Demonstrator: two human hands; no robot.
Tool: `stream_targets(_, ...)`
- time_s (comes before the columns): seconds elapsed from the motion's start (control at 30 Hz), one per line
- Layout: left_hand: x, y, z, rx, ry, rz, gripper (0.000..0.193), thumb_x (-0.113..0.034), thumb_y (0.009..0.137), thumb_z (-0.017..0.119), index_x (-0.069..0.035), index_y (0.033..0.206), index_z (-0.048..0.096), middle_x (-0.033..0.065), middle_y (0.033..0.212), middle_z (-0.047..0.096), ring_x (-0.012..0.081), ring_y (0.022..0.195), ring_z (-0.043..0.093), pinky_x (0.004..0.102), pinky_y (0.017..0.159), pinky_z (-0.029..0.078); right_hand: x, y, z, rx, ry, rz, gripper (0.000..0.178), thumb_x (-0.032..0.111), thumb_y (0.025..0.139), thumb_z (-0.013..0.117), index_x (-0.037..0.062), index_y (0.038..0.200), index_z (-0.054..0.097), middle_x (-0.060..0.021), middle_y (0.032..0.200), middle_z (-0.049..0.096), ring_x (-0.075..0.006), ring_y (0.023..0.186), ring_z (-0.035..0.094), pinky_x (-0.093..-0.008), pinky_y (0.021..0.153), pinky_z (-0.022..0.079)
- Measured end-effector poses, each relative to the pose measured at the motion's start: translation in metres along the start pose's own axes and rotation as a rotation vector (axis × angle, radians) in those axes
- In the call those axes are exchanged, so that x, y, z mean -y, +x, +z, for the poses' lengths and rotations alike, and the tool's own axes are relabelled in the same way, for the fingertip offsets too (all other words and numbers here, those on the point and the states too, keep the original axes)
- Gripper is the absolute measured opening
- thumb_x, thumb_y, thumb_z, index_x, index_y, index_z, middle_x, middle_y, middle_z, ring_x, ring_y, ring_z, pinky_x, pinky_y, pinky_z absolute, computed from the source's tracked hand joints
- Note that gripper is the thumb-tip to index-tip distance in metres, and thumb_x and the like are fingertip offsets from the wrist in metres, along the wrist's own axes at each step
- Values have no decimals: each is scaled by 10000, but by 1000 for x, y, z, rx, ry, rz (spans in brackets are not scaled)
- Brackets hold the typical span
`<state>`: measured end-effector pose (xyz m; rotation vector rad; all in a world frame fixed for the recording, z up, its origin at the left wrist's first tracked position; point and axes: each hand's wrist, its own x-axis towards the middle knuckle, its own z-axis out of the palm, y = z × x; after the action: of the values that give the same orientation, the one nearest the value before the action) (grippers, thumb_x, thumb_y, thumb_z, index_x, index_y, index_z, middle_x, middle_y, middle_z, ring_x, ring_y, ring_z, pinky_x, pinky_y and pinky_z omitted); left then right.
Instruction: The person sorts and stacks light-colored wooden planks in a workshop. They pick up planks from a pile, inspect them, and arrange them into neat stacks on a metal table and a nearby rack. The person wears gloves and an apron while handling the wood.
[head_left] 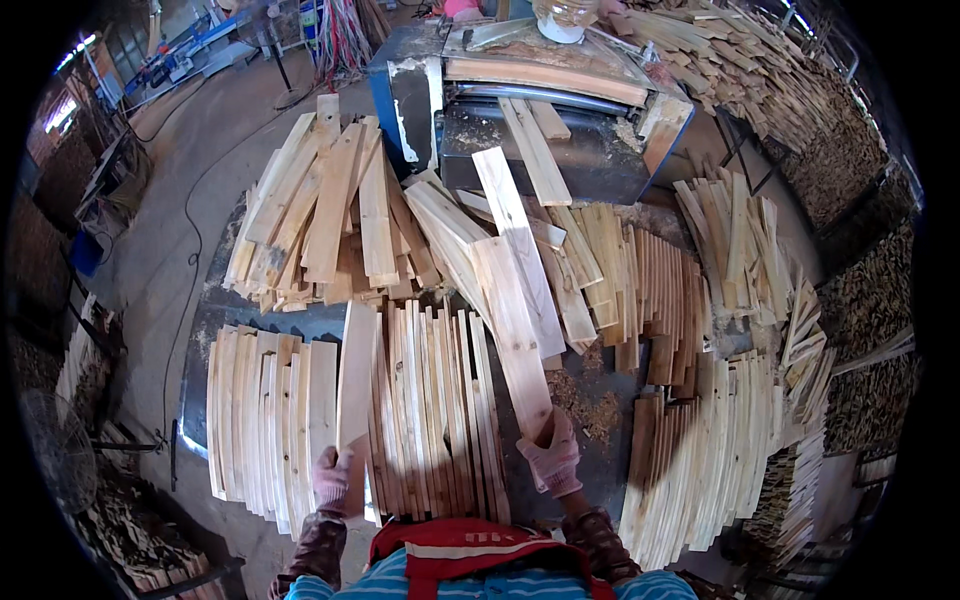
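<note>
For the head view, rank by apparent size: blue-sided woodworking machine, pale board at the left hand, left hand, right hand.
1. Blue-sided woodworking machine
2. Pale board at the left hand
3. Right hand
4. Left hand, somewhat smaller

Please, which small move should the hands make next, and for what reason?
Perhaps the left hand should ease its board toward the left row of boards. That board is close beside this row, and the left hand is at its near end, while the right hand holds a second board by the near end.
</note>
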<state>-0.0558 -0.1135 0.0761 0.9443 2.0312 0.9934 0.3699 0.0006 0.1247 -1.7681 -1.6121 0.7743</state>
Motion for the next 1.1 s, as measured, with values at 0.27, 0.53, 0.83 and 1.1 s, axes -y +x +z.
stream_targets(0.27, 75, -45, -26, -345, 844, -273, 350, -279, 810, 719, -139, 1124, 654, 81, 1467, 474, 283, 1322, 425, 391, 1100, 324, 21, -19, -5, 39, 33, -1, 840, 320, 666, 853, 45, 1360, 467, -172, 1195, 585, -348, 1102, 577, -437, 931, 483)
stream_targets(0.53, 14, 11, 39, -249, 300, 221, 602, -263, 855, 745, -42, 1365, 515, 193, 1414, 508, 327, 1243, 542, 397, 1063, 450, 47, -25, 36, 121, 153, 19, 698, 264, 730, 822, 49, 1322, 519, -128, 1174, 620, -253, 1058, 620, -371, 915, 502)
stream_targets(0.83, -168, 85, 135, 653, -1032, -259, 592, -296, 878, 740, 22, 1333, 534, 172, 1253, 630, 230, 1129, 608, 352, 969, 513, 79, 52, 83, 276, 296, -254, 763, 475, 859, 696, 13, 1407, 433, -238, 1237, 592, -384, 1099, 615, -419, 926, 504)
stream_targets(1.1, -288, 314, -18, -262, -644, 287, 329, -105, 920, 608, 17, 1225, 600, 55, 1009, 662, 173, 880, 632, 279, 755, 522, -12, 271, 84, -143, -416, -316, 494, 311, 887, 640, 52, 1292, 530, -199, 1239, 594, -311, 1019, 644, -416, 891, 525)
